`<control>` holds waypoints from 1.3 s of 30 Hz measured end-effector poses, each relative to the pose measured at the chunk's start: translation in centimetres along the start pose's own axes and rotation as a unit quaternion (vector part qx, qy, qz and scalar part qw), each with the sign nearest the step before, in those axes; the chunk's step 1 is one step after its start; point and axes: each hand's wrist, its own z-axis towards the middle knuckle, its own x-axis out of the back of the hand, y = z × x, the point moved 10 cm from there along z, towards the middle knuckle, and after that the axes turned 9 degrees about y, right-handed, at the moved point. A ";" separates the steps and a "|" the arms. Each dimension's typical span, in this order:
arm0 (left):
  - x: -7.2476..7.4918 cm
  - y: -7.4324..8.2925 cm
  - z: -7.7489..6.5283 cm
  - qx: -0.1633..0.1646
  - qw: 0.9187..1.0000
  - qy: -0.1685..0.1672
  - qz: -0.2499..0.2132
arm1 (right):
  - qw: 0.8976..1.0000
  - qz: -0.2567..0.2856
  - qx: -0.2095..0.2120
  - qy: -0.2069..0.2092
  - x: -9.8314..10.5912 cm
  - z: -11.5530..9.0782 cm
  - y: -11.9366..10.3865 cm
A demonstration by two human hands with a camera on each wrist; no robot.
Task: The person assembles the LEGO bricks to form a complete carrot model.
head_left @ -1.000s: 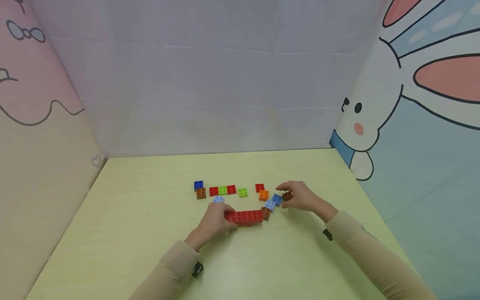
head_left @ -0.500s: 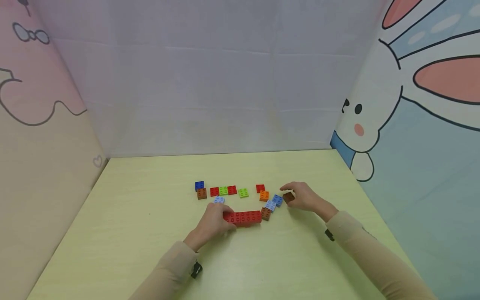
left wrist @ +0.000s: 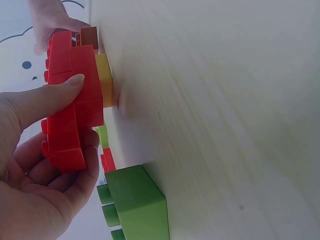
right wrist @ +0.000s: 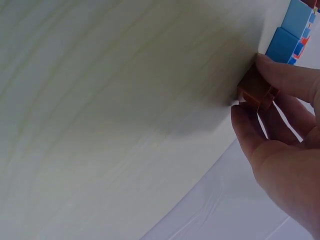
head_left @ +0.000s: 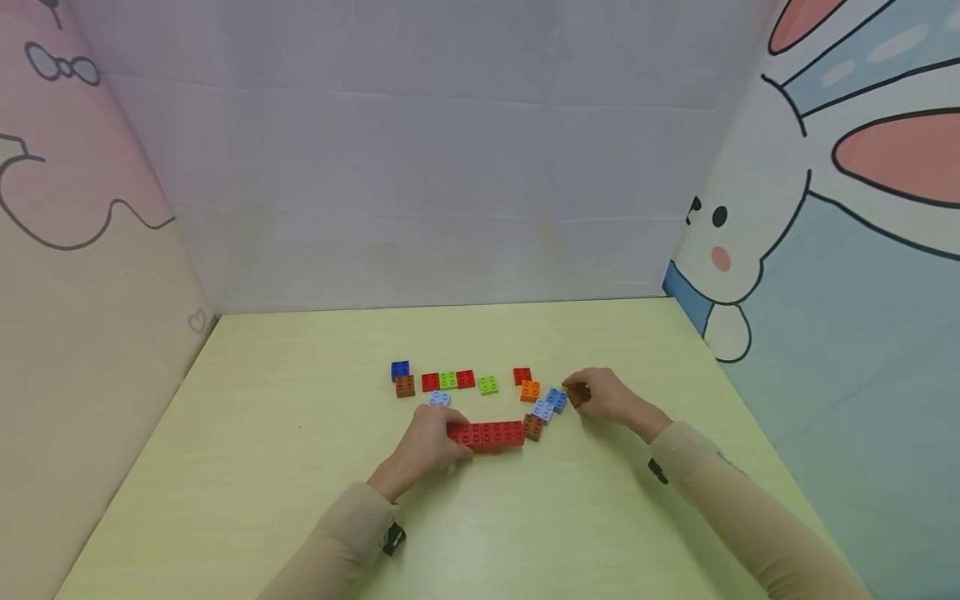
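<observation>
My left hand grips the left end of a long piece made of red bricks, thumb on its near side. In the left wrist view a yellow brick sits under the red piece, and a green brick lies below the hand; the hand hides that one from the head view. My right hand pinches a brown brick between thumb and fingers, close over the table. Just left of it lie a blue brick and a light blue brick. Another brown brick lies by the red piece's right end.
Farther back on the table lie an orange brick, a red brick and a lime brick. A red-lime-red row sits left of these, then a dark blue brick with a brown one before it.
The right hand's index finger has come down and drawn closer to the thumb around the brown brick, which has tilted. The left hand and red piece stay nearly in place.
</observation>
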 end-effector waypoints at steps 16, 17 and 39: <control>0.0 0.1 0.0 0.003 1.000 0.000 0.000 | 0.999 -0.016 0.045 0.020 1.7 0.0 -2.0; 0.0 0.0 0.0 0.004 1.000 -0.001 0.000 | 0.999 -0.016 0.046 0.020 1.8 0.0 -2.3; 0.1 0.1 0.2 -0.008 1.000 0.009 0.005 | 0.988 0.044 0.145 0.014 1.2 -2.1 -10.6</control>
